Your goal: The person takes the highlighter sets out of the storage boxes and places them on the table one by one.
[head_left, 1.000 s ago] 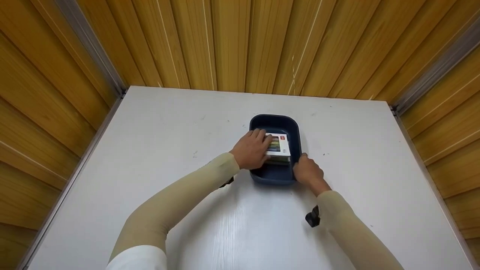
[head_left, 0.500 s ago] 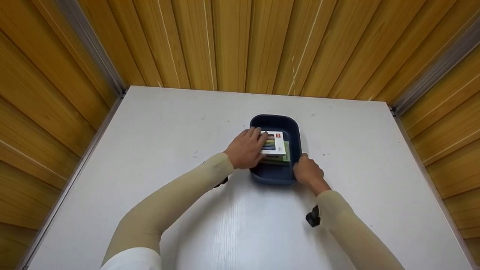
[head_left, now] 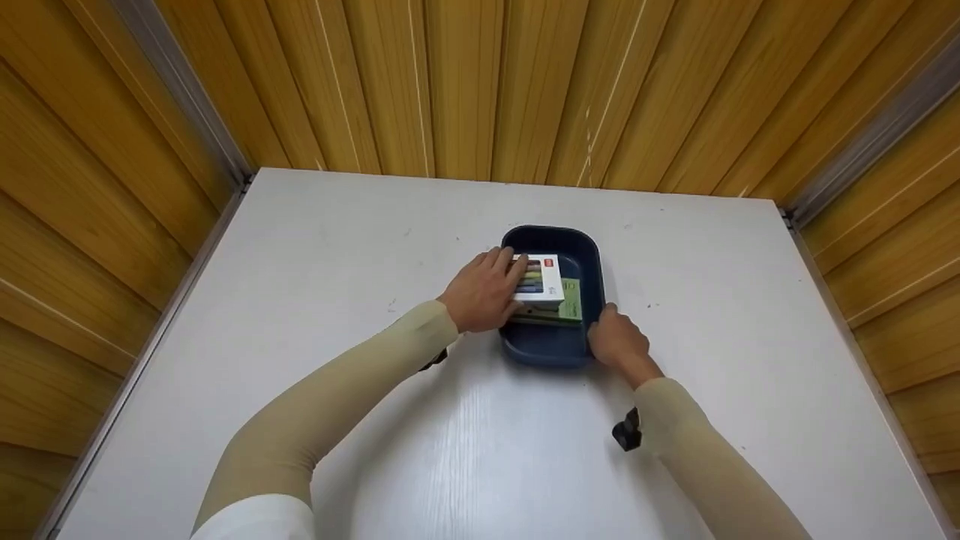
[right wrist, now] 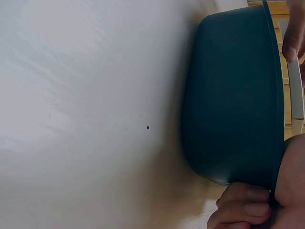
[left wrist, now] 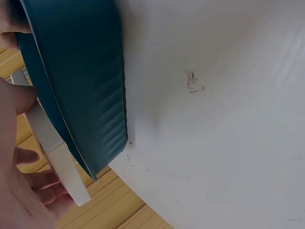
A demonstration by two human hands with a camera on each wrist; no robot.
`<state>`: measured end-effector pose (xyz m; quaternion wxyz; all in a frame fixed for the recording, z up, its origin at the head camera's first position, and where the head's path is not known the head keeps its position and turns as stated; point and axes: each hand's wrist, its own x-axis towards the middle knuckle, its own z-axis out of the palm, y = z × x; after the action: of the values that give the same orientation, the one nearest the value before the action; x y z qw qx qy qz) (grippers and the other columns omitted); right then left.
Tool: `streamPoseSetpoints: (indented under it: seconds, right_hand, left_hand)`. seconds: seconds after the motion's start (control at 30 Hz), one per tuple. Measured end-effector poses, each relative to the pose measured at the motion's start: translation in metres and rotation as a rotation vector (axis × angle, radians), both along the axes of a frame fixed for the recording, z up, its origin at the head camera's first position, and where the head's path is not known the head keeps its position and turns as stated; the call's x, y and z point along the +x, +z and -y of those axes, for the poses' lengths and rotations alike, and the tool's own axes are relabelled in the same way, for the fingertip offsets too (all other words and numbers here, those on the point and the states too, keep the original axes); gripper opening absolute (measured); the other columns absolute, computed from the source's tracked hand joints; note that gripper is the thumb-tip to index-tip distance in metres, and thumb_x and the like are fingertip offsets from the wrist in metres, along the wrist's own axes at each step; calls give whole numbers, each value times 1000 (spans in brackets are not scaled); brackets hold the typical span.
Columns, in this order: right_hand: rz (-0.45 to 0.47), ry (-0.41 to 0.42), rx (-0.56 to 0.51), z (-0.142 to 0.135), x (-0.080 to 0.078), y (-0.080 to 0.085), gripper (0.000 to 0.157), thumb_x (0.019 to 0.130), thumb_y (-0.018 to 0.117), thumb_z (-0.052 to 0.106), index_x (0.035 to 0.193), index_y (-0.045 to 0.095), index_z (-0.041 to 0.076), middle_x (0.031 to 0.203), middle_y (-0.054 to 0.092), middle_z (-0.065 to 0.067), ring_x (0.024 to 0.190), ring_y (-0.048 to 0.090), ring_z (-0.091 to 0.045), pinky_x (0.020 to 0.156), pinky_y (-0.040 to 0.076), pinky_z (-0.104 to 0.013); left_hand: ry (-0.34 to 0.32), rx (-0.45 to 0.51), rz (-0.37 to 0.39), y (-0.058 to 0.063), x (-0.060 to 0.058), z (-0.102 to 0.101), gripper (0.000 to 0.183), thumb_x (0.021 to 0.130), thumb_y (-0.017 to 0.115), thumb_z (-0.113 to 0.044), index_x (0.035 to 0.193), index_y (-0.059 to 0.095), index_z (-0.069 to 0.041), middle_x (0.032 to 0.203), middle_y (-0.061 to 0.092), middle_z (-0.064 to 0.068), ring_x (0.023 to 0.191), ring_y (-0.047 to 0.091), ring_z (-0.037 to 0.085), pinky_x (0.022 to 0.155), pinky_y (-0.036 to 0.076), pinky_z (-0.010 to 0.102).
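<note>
A dark blue plastic bin (head_left: 544,351) stands on the white table, its long side running away from me. My left hand (head_left: 478,292) reaches over its left rim and grips a white box (head_left: 553,279) with a window showing coloured sticks. The left wrist view shows thumb and fingers on opposite edges of this box (left wrist: 44,125), just above the rim. Inside the bin, partly under the white box, lies a flat green item (head_left: 571,301); its left part is hidden. My right hand (head_left: 618,343) grips the bin's near right rim, fingers outside and thumb over the edge.
The white table (head_left: 360,232) ends at a wood-panelled back wall (head_left: 457,90), with similar panels on both sides. Black wrist cameras (head_left: 627,430) hang under the forearms. Small dark marks dot the tabletop.
My left hand has moved left and slightly away with the white box, uncovering more of the green item. The right hand keeps its grip on the bin, which stays in place.
</note>
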<state>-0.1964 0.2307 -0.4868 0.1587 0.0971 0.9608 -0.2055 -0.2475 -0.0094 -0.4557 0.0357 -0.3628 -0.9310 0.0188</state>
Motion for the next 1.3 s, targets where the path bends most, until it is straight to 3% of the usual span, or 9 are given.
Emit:
streamPoseSetpoints:
  seconds: [0.53,0.7,0.9,1.03,1.3]
  right_hand:
    - [8,-21,-18,-2,1,-2,52,97,31,18,139,32,-14,127,55,-35,97,60,-36,80,49,-51]
    - [3,-17,-8,-5,0,-1,51,98,32,18,138,32,-14,123,57,-33,89,59,-33,76,49,-49]
    - [1,-19,-15,-5,-2,0,53,98,31,19,140,29,-14,128,55,-34,92,58,-33,80,49,-50]
    - [2,-19,-11,-2,-2,0,51,98,32,18,138,32,-14,126,56,-34,89,58,-32,78,49,-50]
    - [24,-25,-7,1,-2,1,55,98,32,17,142,25,-15,130,52,-35,95,59,-34,84,49,-53]
  left_hand:
    - [2,6,-5,2,-4,16,72,99,40,-51,153,20,-8,147,35,17,133,39,30,116,32,40]
    - [-16,14,-8,5,-7,18,70,98,42,-48,151,22,-7,143,38,17,131,40,29,114,34,41]
    - [-1,8,38,6,-9,25,73,96,46,-48,152,19,-10,144,37,14,132,39,27,115,34,39]
    - [-7,16,45,4,-10,31,72,96,48,-46,152,20,-11,143,38,13,131,40,26,114,34,39]
    - [-35,30,62,3,-12,38,72,94,54,-43,151,24,-12,140,39,11,129,41,24,112,37,37]
